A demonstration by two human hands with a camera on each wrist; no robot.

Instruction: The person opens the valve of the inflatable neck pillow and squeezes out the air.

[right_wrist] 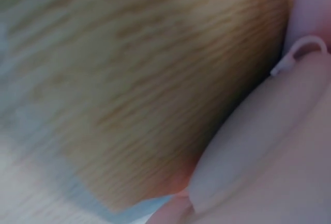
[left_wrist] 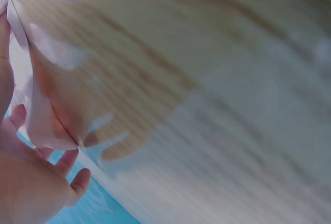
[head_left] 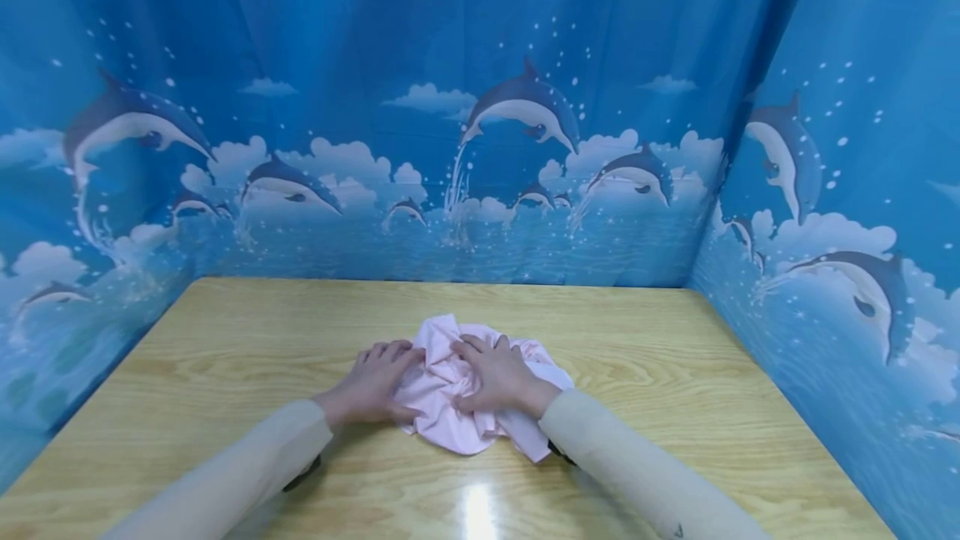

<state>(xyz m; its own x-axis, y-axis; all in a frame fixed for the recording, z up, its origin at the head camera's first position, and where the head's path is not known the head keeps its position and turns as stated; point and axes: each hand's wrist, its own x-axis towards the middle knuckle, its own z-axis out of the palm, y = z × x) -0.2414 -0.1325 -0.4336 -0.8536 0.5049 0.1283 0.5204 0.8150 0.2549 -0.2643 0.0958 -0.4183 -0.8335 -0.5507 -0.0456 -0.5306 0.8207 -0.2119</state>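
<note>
A crumpled pale pink cloth [head_left: 450,427] lies bunched in the middle of the wooden table; its folds hide what kind of piece it is. At its left side is my left hand [head_left: 372,386], fingers spread and touching the edge. My right hand [head_left: 501,377] rests on top of the heap with its fingers apart and slightly bent. In the left wrist view, the left hand's loosely spread fingers [left_wrist: 80,182] touch the underside of the cloth [left_wrist: 23,74]. Pale fabric fills the right of the right wrist view, with a small loop [right_wrist: 309,40] at its edge; the right fingers are mostly hidden there.
The light wood table [head_left: 262,340] reflects a bright spot near its front. Blue curtains [head_left: 360,40] printed with dolphins hang along its back and both sides. A dark band [head_left: 303,473] shows under the left sleeve.
</note>
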